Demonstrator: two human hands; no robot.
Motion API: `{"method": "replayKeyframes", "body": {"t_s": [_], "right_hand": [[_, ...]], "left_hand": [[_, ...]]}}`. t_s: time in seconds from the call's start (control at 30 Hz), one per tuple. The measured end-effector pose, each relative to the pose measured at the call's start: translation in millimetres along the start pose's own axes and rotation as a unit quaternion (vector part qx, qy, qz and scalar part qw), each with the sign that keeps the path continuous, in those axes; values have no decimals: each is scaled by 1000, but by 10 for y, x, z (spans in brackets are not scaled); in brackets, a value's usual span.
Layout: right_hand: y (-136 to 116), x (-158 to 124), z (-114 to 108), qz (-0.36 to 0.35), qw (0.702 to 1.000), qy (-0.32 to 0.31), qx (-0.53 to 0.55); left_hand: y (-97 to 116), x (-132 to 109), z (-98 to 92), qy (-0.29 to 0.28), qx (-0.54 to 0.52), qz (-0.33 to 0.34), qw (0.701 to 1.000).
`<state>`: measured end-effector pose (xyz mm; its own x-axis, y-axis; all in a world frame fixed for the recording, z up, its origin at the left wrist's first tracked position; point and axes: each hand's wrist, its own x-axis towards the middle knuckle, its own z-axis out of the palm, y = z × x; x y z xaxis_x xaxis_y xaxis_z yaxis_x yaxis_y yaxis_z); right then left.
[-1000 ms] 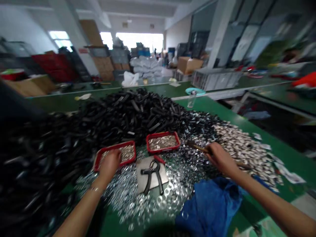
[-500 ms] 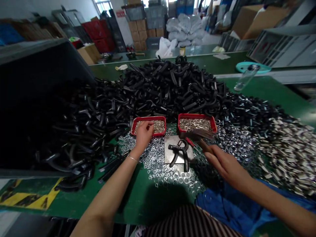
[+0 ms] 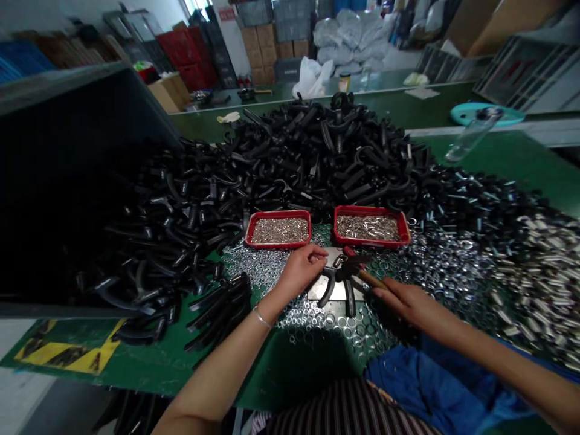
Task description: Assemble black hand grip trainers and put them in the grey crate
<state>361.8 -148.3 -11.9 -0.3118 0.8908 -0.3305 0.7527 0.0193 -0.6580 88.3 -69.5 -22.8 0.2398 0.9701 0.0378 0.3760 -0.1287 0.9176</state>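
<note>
My right hand (image 3: 408, 301) grips the wooden handle of a hammer (image 3: 372, 279), its dark head over a black forked plastic part (image 3: 350, 296). That part lies on a square metal plate (image 3: 338, 292), legs toward me. At the plate's upper left is my left hand (image 3: 302, 267), fingers curled together beside the part; whatever they pinch is hidden. A red-handled tool (image 3: 348, 251) lies partly covered behind the hammer head. Beyond the hands stand a red tray of tiny metal pieces (image 3: 278, 230) and a red tray of small metal pins (image 3: 371, 227).
A large heap of black parts (image 3: 317, 151) rises behind the trays. Metal rings (image 3: 344, 326) lie scattered around the plate. To the right are piled metal sleeves (image 3: 539, 284); a dark bin (image 3: 67, 199) lies at left. Blue cloth (image 3: 435, 380) hangs by my right forearm.
My left hand has left the left red tray and come right and toward me, to the black part. The hammer head has moved slightly lower, over the part.
</note>
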Motion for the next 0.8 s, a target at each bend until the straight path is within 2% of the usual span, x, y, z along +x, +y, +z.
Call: {"method": "replayKeyframes", "body": {"t_s": [0.07, 0.2, 0.27, 0.5, 0.8], "right_hand": [[50, -7, 8, 4, 996, 12, 83], [103, -71, 63, 46, 975, 115, 187], [130, -108, 84, 60, 966, 141, 211], [155, -150, 61, 41, 960, 138, 238], [122, -114, 82, 55, 959, 124, 249]], "left_hand": [[-60, 65, 131, -16, -2, -9, 1000], [-151, 236, 311, -20, 87, 49, 995], [-166, 311, 368, -26, 116, 71, 990], [-161, 416, 477, -44, 146, 71, 986], [-146, 390, 482, -38, 138, 65, 988]]}}
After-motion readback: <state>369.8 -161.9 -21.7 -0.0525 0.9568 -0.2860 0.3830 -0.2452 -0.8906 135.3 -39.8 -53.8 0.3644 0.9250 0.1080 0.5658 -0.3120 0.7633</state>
